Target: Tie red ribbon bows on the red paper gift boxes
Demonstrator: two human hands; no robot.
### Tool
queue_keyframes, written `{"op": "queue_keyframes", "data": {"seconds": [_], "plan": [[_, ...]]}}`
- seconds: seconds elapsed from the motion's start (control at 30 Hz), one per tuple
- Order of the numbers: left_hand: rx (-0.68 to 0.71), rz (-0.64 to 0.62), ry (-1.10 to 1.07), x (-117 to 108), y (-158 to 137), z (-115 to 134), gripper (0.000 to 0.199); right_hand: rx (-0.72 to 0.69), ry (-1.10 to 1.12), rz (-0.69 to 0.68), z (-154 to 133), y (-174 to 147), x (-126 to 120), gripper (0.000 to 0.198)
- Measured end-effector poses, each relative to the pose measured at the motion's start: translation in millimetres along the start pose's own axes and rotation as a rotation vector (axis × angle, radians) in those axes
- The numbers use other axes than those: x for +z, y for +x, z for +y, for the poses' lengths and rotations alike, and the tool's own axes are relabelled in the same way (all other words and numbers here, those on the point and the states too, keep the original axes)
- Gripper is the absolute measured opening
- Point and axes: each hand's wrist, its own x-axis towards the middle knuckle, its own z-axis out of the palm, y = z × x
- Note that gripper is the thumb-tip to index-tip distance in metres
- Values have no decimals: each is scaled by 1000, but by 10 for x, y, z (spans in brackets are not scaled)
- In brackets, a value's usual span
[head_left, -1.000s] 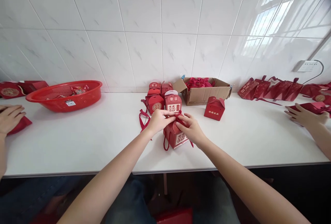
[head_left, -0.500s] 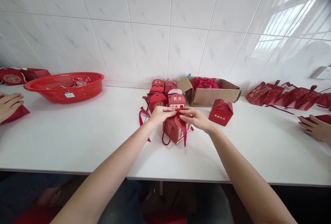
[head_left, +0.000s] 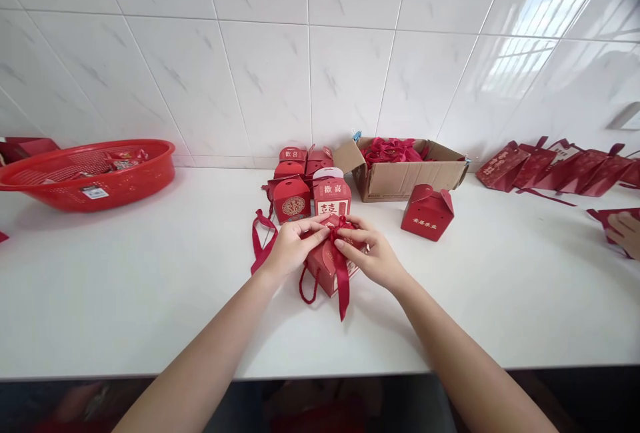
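Observation:
A red gift box (head_left: 324,269) stands on the white table in front of me, with a twisted red cord handle at its side. A red ribbon (head_left: 342,279) is gathered at the top of this box, one tail hanging down its front. My left hand (head_left: 296,243) is closed, thumb and fingers pinching the ribbon from the left. From the other side my right hand (head_left: 374,257) pinches it too, thumb bent in at the knot. The fingers partly hide the knot and the lid.
Several red boxes (head_left: 293,201) stand behind, a loose ribbon (head_left: 261,241) beside them. A cardboard box (head_left: 400,181) holds ribbons. Right of my hands is another red box (head_left: 427,217). A red plastic basket (head_left: 135,183) sits left. Another person's hand (head_left: 625,233) is far right, near several red boxes (head_left: 555,169).
My view has shifted closer and to the right. Both hands stay at the ribbon, and my right thumb has bent in lower. The other person's hand at the left has left the view.

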Motion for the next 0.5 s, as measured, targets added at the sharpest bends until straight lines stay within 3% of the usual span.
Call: {"op": "queue_keyframes", "data": {"seconds": [0.13, 0.33, 0.43, 0.5], "plan": [[4, -9, 8, -39, -37, 23, 20, 23, 21, -20, -35, -6, -108, 24], [-48, 5, -60, -41, -64, 43, 22, 66, 3, 81, -20, 19, -221, 35], [-54, -14, -22, -42, -73, 53, 23, 133, 154, 23, -48, 6, -293, 45], [-43, -44, 12, -44, -83, 70, 22, 189, 216, -15, -88, -4, -332, 38]]}}
